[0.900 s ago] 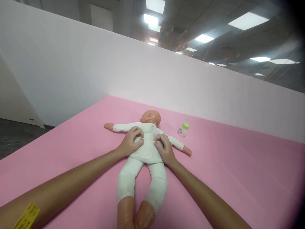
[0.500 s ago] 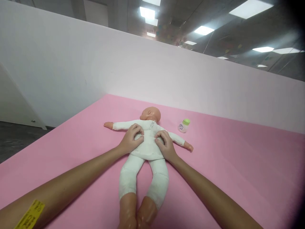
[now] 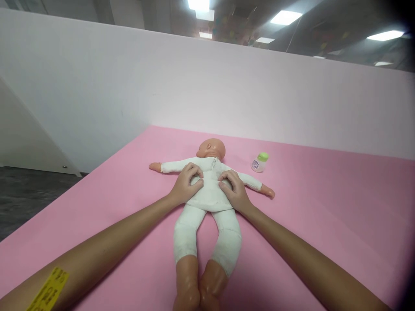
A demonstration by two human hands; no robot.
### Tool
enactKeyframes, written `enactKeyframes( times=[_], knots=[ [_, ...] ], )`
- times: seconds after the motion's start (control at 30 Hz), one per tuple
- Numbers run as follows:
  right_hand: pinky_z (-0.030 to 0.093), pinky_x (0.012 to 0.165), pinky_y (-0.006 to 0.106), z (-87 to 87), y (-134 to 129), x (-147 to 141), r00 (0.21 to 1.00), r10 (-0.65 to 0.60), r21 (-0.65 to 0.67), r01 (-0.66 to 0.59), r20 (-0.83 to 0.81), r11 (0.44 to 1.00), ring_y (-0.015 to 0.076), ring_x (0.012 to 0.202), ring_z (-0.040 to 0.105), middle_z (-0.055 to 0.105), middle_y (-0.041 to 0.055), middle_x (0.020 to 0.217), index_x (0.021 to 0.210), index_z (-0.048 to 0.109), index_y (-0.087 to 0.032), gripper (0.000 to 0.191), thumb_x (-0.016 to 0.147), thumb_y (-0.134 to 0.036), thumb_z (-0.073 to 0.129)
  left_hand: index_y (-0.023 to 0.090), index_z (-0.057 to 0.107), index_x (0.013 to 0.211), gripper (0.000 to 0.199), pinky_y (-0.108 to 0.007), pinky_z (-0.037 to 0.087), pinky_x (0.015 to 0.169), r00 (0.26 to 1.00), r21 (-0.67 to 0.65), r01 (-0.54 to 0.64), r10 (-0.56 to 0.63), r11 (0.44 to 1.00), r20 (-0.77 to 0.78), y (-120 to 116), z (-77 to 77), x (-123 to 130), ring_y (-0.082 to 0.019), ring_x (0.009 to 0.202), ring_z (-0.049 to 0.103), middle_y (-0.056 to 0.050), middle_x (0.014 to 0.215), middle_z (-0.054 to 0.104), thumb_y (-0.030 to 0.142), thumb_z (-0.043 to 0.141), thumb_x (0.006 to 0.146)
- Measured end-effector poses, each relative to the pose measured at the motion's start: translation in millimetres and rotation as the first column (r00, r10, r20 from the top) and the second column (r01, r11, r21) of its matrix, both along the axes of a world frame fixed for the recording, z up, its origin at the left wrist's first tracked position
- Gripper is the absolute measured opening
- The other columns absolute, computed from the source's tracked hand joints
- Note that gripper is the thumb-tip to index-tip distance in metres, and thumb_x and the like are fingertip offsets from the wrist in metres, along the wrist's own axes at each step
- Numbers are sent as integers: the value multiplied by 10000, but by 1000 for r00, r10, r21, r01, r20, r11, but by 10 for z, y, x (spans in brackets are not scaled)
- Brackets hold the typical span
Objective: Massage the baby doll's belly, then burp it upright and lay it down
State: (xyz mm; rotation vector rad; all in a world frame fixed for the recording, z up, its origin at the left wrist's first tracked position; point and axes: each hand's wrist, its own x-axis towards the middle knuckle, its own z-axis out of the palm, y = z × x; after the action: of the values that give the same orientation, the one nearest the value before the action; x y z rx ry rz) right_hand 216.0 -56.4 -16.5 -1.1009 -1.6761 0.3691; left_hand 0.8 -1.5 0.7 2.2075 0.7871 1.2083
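Note:
A baby doll (image 3: 209,190) in a white suit lies on its back on the pink mat (image 3: 317,207), arms spread wide, head pointing away from me. My left hand (image 3: 186,185) rests on the doll's chest on its left side, fingers curled and pressing into the cloth. My right hand (image 3: 235,192) does the same on the other side of the chest. A small bottle with a green cap (image 3: 260,162) stands on the mat just beyond the doll's right-hand arm.
White partition walls (image 3: 227,90) rise behind the mat and along its left side. Dark floor (image 3: 22,194) shows at the far left past the mat's edge. A yellow sticker (image 3: 48,289) is on my left forearm.
Both hands stay on the doll's chest with only small finger shifts. The view has tilted down and shifted, so the doll and bottle sit a little further right in the picture.

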Motion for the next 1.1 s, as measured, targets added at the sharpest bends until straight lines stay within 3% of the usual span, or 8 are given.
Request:
enactKeyframes(
  times=[0.23,0.33,0.43,0.57,0.63,0.83,1.0,1.1],
  knots=[
    [438,1053,479,-24,-16,5,997,-7,-46,4,-73,999,258,1099,572,619,55,1129,1305,561,-275,421,887,-247,602,214,592,1055,223,-387,458,949,1000,-8,-20,19,1000,-24,-10,9,-8,-229,993,540,-45,1012,570,176,542,842],
    [433,1036,472,-19,-2,7,1000,3,-31,-3,-18,1000,262,1098,566,637,48,1100,1166,634,-268,276,894,-238,599,215,605,1099,272,-392,452,954,999,-1,-11,11,1000,-30,-5,3,-15,-233,1014,540,-49,1029,574,170,542,838],
    [452,923,435,-12,10,0,1000,-5,-20,5,-2,1000,246,969,564,629,31,940,891,620,-249,53,900,-221,576,206,592,906,91,-379,447,889,999,15,-19,19,1000,-35,-8,4,-14,-217,919,536,-30,930,587,161,536,850],
    [450,826,407,-15,15,-18,1000,-22,-1,22,4,1000,227,840,534,573,12,811,767,542,-243,142,906,-226,565,205,520,778,103,-363,442,811,999,23,-46,47,999,-23,-33,28,-14,-205,827,516,-16,812,564,183,539,877],
    [467,881,426,-19,14,-23,1000,-9,23,10,-14,1000,240,913,559,606,28,904,879,588,-247,32,904,-231,576,205,570,853,32,-369,460,837,999,21,-48,49,999,-12,-46,40,-19,-211,868,534,-27,873,566,193,552,877],
    [437,1054,495,-40,23,-22,999,33,7,-33,3,999,286,1187,545,617,76,1248,1305,587,-289,384,922,-270,601,237,633,1173,312,-422,470,1007,1000,-2,-1,1,1000,20,-30,14,-37,-240,1080,574,-63,1107,564,187,588,868],
    [457,862,421,-46,43,-33,1000,5,13,-5,17,1000,237,892,551,603,27,888,880,616,-243,48,913,-265,590,202,556,833,49,-370,459,831,1000,37,-28,29,999,-11,-4,-10,-29,-208,862,545,-21,863,575,190,565,879],
    [434,797,393,-43,45,-48,1000,-4,30,4,1,1000,220,823,514,547,9,812,780,531,-238,143,913,-259,579,203,519,805,91,-356,443,813,999,47,-32,32,998,0,-18,4,-29,-199,841,529,-13,841,561,177,553,886]
  ],
)
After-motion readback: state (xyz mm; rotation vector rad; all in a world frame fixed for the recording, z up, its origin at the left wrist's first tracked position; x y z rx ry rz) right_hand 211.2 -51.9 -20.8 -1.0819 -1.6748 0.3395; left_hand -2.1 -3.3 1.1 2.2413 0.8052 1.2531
